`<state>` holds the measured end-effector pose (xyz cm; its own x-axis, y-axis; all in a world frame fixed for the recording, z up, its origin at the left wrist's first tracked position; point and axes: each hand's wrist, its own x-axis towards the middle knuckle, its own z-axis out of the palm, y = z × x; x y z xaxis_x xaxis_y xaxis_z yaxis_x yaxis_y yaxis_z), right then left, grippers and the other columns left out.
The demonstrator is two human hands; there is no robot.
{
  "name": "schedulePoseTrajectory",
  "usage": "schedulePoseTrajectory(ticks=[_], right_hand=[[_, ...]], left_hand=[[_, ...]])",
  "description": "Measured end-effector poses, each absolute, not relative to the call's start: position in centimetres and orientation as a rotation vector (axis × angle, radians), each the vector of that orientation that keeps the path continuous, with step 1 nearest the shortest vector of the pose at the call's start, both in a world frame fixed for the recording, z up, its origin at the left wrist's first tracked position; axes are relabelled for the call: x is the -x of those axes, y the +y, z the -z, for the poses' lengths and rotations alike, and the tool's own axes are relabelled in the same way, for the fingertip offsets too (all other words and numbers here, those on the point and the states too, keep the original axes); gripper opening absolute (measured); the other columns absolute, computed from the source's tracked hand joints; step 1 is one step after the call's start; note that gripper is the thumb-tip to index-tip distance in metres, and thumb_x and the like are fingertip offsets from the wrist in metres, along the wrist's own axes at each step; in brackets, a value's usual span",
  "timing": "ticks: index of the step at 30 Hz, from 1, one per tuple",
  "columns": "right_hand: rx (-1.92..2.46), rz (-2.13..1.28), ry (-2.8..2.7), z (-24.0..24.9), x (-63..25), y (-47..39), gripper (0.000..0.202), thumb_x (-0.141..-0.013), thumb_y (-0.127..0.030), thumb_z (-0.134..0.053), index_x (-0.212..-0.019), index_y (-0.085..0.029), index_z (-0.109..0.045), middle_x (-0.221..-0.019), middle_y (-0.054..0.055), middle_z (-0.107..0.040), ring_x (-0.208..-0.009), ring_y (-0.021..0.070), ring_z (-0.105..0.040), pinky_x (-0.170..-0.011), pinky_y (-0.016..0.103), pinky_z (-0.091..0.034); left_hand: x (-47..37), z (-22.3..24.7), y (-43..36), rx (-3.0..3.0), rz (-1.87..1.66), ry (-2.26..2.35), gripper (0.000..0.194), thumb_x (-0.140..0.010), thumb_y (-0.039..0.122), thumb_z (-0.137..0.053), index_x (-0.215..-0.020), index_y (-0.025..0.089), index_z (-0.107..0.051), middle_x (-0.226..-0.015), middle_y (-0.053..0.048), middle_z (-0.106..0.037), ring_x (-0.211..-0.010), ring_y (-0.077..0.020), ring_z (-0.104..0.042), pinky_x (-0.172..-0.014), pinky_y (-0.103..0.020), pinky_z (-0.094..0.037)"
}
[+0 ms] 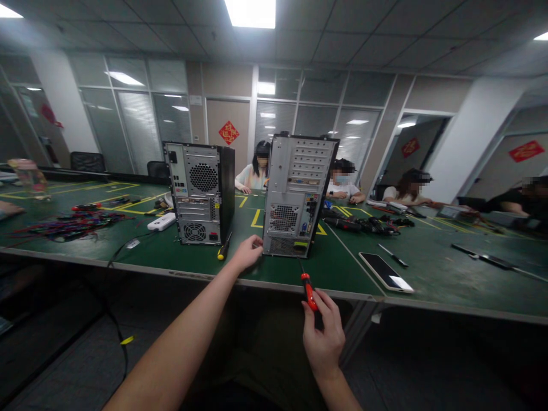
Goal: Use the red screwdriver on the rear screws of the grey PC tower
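A red and black screwdriver [309,291] is pinched in the fingers of my right hand [324,328]. Its shaft points up at the lower rear edge of a tall grey computer tower [280,177], and the tip is near or touching the bottom edge; I cannot tell which. At that tower's lower left corner is my left hand [248,253], fingers slightly bent and holding nothing, close against the case. A second computer tower [199,197] stands to the left, its rear panel also facing me. Beside its base lies a yellow and black screwdriver [222,249].
Bundled thin wires [77,220] and a white power strip [161,221] lie on the left of the green table [342,268]. A phone [385,272], a thin pen-like tool [393,255] and black cables [363,221] lie to the right. Several people sit across the table.
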<state>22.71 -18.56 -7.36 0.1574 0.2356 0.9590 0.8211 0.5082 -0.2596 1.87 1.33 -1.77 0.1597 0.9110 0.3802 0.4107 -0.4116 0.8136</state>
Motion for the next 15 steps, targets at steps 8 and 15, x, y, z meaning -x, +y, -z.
schedulePoseTrajectory(ticks=[8,15], right_hand=[[1.004,0.522,-1.342,7.15,-22.85,-18.55,0.023,-0.088,-0.022,-0.081,-0.106,-0.018,-0.068,-0.104,0.009,-0.07,-0.094,0.0213,-0.071,-0.083,0.037,-0.061],[1.015,0.505,-1.312,7.0,-22.96,-18.36,0.021,-0.088,-0.022,-0.08,-0.103,-0.017,-0.066,-0.106,0.01,-0.07,-0.097,0.0213,-0.07,-0.086,0.037,-0.06]], left_hand=[[-1.75,1.56,1.02,-1.903,-1.199,1.235,0.017,-0.081,0.015,-0.059,-0.096,0.017,-0.067,-0.094,-0.004,-0.071,-0.079,-0.0155,-0.064,-0.076,-0.027,-0.05],[-1.69,1.59,1.02,-1.899,-1.193,1.232,0.018,-0.081,0.016,-0.059,-0.098,0.017,-0.067,-0.095,-0.004,-0.071,-0.08,-0.0155,-0.064,-0.076,-0.027,-0.05]])
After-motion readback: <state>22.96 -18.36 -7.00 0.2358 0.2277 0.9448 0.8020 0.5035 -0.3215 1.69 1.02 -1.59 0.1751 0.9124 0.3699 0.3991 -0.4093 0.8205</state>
